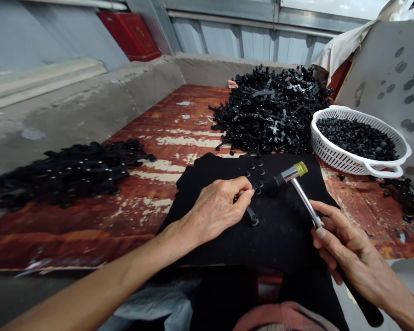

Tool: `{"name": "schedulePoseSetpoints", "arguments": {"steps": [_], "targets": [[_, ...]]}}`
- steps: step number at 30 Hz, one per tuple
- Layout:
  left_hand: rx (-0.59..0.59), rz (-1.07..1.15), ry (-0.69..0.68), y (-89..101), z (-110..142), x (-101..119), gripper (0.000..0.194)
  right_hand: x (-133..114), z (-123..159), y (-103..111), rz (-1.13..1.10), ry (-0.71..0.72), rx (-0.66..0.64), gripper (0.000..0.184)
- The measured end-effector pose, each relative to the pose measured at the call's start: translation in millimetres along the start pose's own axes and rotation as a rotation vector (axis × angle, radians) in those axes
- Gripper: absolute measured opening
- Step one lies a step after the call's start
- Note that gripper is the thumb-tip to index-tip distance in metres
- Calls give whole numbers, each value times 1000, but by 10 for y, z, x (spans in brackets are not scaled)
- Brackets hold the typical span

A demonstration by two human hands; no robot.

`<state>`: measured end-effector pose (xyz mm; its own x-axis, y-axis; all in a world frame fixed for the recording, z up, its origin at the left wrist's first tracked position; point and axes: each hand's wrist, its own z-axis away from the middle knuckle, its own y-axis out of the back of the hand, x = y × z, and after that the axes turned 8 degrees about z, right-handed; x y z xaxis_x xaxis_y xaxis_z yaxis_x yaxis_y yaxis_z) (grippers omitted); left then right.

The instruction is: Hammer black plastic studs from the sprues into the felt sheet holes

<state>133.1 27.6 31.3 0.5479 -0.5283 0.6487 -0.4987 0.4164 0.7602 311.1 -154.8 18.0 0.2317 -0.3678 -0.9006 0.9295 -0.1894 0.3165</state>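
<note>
My right hand (348,248) is wrapped round a small mallet (305,200) with a metal shank, one clear yellow face and one dark face. Its head is raised over the black mat (283,239). Above the mat, my left hand (224,202) is closed, thumb and forefinger pinched together; what lies between them is hidden. A curved black strip with a round end (252,217) sticks out from beneath that hand. Just past the fingertips, several small round black caps (261,172) lie on the mat.
A big heap of black strip parts (269,110) stands behind the mat. On the right is a white basket (357,163) filled with black caps. More assembled black parts (72,170) are piled at left. Low concrete walls (138,85) edge the worn red table (152,225).
</note>
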Motion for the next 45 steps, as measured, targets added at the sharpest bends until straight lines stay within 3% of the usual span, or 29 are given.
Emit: {"name": "schedulePoseSetpoints", "arguments": {"steps": [6,11,14,17,23,28,30,33,39,45], "targets": [[-8,-62,-44,3,9,-10,26,5,-9,-19,303,145,25,45],[-11,-90,-12,2,-9,18,24,-45,-75,-69,612,531,159,52],[-48,-95,29,30,-40,58,23,-110,-136,-84,748,625,169,58],[-60,-98,34,55,-64,82,23,-143,-178,-81,885,590,137,55],[-19,-66,-8,36,-45,54,23,-130,-119,-63,714,616,173,65],[-3,-30,-14,27,-29,34,24,-137,-155,-79,785,530,108,60],[-2,-10,-7,28,-29,32,26,-121,-182,-91,716,530,103,56],[-12,50,9,31,-23,24,28,-85,-173,-104,546,529,195,50],[26,150,-26,33,2,-25,29,-24,-93,-116,353,331,260,45],[25,133,-33,11,7,-8,27,8,-110,-112,258,290,264,45]]}}
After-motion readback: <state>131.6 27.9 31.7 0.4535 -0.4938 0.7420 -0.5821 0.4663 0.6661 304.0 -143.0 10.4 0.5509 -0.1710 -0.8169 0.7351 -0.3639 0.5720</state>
